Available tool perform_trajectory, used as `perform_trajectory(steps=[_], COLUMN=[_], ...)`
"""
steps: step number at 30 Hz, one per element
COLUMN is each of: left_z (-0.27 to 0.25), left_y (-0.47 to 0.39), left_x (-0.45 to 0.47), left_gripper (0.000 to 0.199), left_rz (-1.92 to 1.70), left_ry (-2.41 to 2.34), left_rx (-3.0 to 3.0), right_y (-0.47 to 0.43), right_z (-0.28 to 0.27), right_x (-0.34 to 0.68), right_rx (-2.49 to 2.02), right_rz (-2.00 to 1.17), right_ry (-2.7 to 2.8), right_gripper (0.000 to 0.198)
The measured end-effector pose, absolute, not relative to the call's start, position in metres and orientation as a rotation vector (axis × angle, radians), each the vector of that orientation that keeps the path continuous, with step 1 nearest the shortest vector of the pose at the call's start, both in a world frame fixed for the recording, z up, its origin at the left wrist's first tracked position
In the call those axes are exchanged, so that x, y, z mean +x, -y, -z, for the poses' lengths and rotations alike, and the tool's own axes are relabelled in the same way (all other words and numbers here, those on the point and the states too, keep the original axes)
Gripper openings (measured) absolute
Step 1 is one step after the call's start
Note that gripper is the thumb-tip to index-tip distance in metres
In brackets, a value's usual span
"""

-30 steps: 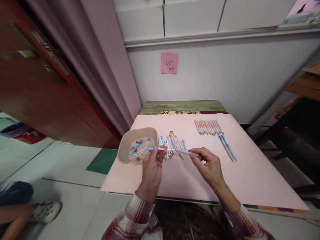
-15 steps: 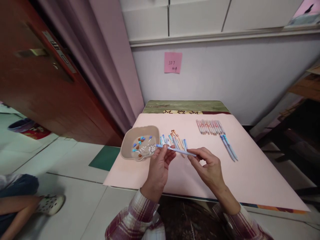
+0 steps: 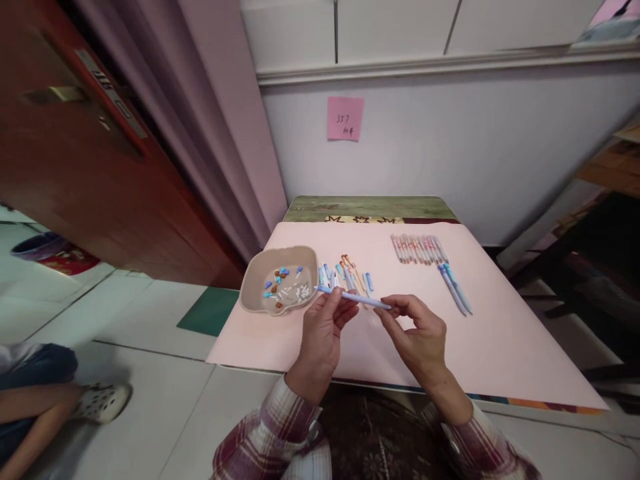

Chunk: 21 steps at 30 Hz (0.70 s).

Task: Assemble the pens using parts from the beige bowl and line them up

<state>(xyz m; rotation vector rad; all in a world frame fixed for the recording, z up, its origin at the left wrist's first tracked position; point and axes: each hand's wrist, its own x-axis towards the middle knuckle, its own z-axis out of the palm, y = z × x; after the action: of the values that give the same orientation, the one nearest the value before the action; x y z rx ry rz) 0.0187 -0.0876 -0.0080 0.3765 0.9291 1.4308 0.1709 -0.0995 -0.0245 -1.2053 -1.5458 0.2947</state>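
Observation:
A slim light blue pen [image 3: 367, 301] is held level between my two hands above the near part of the table. My left hand [image 3: 324, 333] pinches its left part between thumb and fingers, palm turned up. The thumb and fingertips of my right hand [image 3: 419, 335] are closed on its right end. Just behind the pen lies a loose group of blue, white and orange-brown pen parts [image 3: 361, 272]. To the left, a beige tray [image 3: 253, 277] holds small blue and brown pieces and several short white sticks.
At the right back lies a row of clear pens with reddish markings [image 3: 419, 249]. Two blue pens [image 3: 456, 291] lie beside it. A pink sheet [image 3: 505, 340] covers the table. Someone's leg and white clog [image 3: 107, 402] are on the floor at left, near a wooden door [image 3: 125, 200].
My hands have come slightly closer along the pen. A whitish stretch beside my left fingers has disappeared from sight. The view has shifted a little.

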Motion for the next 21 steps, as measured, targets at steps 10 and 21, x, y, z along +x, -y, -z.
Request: perform_trajectory(steps=[10,21], left_z=[0.011,0.016], left_y=[0.086,0.077], left_x=[0.024,0.027], left_gripper=[0.024,0.022], left_rz=[-1.44,-1.514], left_ry=[-0.933,-0.96], left_rx=[0.41,0.5], right_y=[0.098,0.096], right_z=[0.026,0.026], right_x=[0.174,0.174], right_rx=[-1.347,-1.287], right_rz=[-0.25,-0.302], right_ry=[1.661,1.698], right_gripper=[0.033,0.017])
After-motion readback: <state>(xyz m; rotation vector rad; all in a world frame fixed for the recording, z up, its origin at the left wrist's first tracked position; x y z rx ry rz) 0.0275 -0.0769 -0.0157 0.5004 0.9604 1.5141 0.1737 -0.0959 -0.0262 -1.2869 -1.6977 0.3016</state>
